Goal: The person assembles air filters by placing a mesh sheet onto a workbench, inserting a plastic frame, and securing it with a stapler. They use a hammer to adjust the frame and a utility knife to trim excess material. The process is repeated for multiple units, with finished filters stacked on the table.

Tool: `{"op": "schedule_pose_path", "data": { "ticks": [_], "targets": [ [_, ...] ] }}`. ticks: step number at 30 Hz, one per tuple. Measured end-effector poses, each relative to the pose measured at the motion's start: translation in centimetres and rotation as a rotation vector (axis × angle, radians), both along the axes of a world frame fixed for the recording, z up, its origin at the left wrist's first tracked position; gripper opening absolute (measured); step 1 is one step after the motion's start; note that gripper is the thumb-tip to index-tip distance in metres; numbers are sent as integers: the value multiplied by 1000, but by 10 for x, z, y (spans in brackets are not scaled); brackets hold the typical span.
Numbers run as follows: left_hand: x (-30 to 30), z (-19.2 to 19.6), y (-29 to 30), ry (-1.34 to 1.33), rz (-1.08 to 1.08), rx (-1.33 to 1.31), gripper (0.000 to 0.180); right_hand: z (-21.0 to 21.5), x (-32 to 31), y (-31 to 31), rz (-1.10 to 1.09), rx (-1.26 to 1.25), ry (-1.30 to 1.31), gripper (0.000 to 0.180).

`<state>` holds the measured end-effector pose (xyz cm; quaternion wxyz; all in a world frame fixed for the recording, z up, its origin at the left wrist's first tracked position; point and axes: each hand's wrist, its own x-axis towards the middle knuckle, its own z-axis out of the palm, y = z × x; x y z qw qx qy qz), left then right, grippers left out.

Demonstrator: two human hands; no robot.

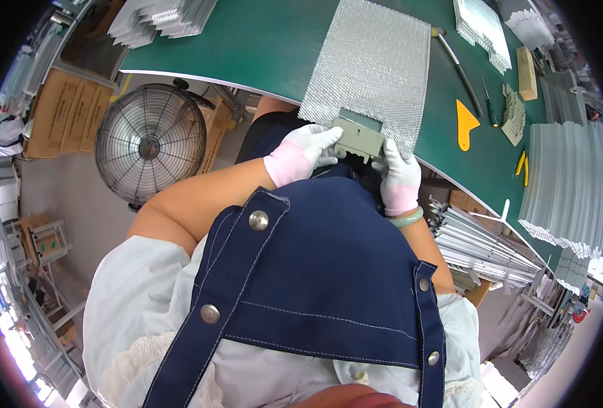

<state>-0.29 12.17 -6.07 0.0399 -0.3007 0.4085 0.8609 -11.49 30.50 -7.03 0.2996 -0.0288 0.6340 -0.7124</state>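
A silver mesh sheet (376, 58) lies on the green table, its near end overhanging the edge toward me. At a notch in that end sits a small grey-green block (358, 141) with a toothed lower edge. My left hand (305, 151), in a white glove with a pink cuff, grips the block's left end, thumb on top. My right hand (398, 175), gloved alike, is closed at the block's right end, its thumb beside the sheet's corner. Fingers beneath the block are partly hidden.
Right of the sheet lie a hammer (459, 71), a yellow scraper (466, 124), a screwdriver (490, 102), yellow-handled pliers (521, 165) and a wooden block (526, 73). Mesh stacks (563, 183) stand at far right. A floor fan (149, 146) is at left.
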Motion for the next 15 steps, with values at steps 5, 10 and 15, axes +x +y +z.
{"op": "schedule_pose_path", "data": {
  "ticks": [5, 10, 15],
  "targets": [
    [19, 56, -54, -91, -487, -313, 45, -4, -15, 34, 242, -79, -353, 46],
    [-60, 75, -77, 319, -471, -1870, 34, -2, 5, 11, 519, 59, -322, 55],
    [-113, 15, -76, 687, -618, -2213, 51, -1, 15, -17, 296, -109, -431, 48]
  ]
}}
